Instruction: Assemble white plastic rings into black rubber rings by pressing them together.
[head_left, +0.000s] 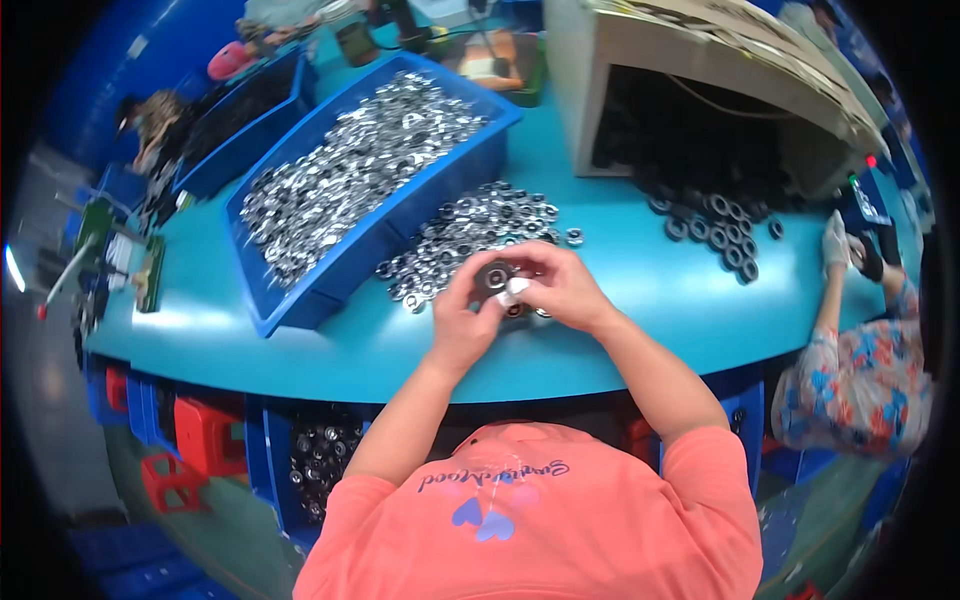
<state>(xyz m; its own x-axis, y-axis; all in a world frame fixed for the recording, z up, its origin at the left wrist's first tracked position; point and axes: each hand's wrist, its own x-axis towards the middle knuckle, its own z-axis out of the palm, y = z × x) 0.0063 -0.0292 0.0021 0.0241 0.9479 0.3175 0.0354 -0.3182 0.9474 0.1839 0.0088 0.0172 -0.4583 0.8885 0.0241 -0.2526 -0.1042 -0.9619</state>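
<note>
Teal covered the table top (660, 305) across the middle of the head view, and the person's two bare hands met over it, just right of the frame's centre. The left hand (465, 315) was curled, thumb and fingers closed around one side of a dark round part (495, 277) with a pale ring at its middle. The right hand (568, 290) bent in from the other side, its fingers arched over and its thumb drawn in against the same part; a small white piece (514, 290) showed at that thumb. The part was held between both hands, above a few round pieces on the table that the hands partly hid.

Just beyond the hands lay a loose heap of shiny metal parts (480, 225), near a tilted-looking blue bin (420, 200) in the upper left, filled with similar silvery pieces. Dark rings (735, 235) were scattered right of centre, in front of an open cardboard box (575, 90) at the upper right, whose inside was dark.

At the right edge, a co-worker (850, 385) in floral clothing had a pale-gloved hand (836, 245) at the table. A red stool (207, 437) stood at the lower left.
</note>
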